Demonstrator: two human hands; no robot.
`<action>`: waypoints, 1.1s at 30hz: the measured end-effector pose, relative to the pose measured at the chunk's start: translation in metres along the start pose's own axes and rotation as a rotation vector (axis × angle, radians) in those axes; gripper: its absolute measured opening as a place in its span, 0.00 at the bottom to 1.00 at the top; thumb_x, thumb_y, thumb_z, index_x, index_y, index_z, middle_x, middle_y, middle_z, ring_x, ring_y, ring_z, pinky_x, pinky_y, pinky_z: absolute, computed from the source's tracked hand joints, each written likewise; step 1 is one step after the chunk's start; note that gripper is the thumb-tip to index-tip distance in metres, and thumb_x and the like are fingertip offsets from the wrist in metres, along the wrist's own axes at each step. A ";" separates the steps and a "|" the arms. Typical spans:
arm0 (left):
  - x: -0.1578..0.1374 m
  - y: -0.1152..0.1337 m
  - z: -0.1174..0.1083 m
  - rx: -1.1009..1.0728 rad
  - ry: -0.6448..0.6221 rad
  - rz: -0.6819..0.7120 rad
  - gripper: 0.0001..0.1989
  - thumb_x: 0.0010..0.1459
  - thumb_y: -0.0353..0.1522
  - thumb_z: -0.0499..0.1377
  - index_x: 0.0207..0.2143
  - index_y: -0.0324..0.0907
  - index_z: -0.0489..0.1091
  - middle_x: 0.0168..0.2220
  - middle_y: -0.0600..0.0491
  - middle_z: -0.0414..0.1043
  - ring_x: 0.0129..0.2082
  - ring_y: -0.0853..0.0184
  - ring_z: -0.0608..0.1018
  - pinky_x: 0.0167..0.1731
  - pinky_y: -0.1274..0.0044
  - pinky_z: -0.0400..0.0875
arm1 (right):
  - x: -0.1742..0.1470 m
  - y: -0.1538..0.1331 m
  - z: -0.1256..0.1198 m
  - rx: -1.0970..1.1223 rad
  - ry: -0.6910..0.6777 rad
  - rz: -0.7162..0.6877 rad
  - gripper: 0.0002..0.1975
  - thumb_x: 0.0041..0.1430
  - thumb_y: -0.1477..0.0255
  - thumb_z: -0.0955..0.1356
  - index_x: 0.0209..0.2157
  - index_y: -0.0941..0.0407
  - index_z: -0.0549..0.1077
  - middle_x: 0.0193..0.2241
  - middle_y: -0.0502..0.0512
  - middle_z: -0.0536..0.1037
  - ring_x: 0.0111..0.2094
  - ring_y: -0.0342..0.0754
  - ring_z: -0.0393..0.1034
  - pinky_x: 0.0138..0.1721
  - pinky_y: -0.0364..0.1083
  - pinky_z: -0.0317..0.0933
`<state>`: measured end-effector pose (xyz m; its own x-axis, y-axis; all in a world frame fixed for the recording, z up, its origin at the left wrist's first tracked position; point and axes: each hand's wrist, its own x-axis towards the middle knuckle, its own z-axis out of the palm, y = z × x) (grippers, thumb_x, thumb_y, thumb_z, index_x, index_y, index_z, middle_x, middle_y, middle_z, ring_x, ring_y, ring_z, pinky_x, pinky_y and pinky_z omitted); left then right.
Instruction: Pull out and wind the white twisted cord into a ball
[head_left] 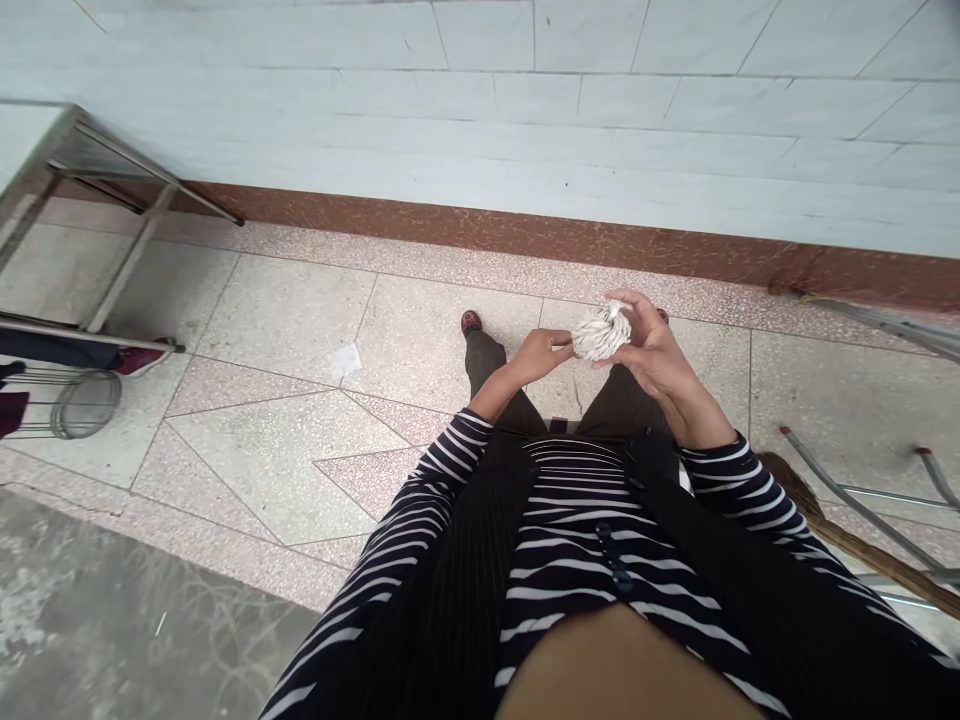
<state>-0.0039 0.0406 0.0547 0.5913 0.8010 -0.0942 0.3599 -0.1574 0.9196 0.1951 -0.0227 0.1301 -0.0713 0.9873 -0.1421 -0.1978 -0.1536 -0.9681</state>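
A white, rounded bundle of many thin strands [598, 335] is held between my hands, over my lap. My right hand [656, 352] grips it from the right, thumb below and fingers above, near a small tuft at its top. From the left, my left hand [541, 356] reaches the bundle's edge with thumb and fingers pinched together. Whether those left fingertips hold a strand or only touch the bundle is too small to tell. What the strands are made of is not clear.
At left stand a metal-legged table [139, 240], a round wire frame [86, 404] and another person's red shoe [146, 355]. White paper [346, 360] lies on the tiled floor. Right of me are metal legs [877, 500] and a wooden pole [877, 555]. A tiled wall [480, 130] rises in front.
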 end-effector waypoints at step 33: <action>-0.018 0.012 0.002 0.164 -0.079 0.072 0.19 0.74 0.36 0.55 0.29 0.40 0.76 0.34 0.52 0.81 0.38 0.65 0.81 0.47 0.74 0.73 | 0.034 0.020 -0.022 -0.232 0.289 -0.141 0.26 0.42 0.64 0.80 0.42 0.50 0.68 0.36 0.50 0.77 0.30 0.47 0.72 0.27 0.45 0.65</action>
<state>-0.0085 0.0232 0.0664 0.6725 0.7371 -0.0658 0.4235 -0.3103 0.8511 0.2101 0.0090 0.1015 0.2258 0.9738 -0.0248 0.0422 -0.0352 -0.9985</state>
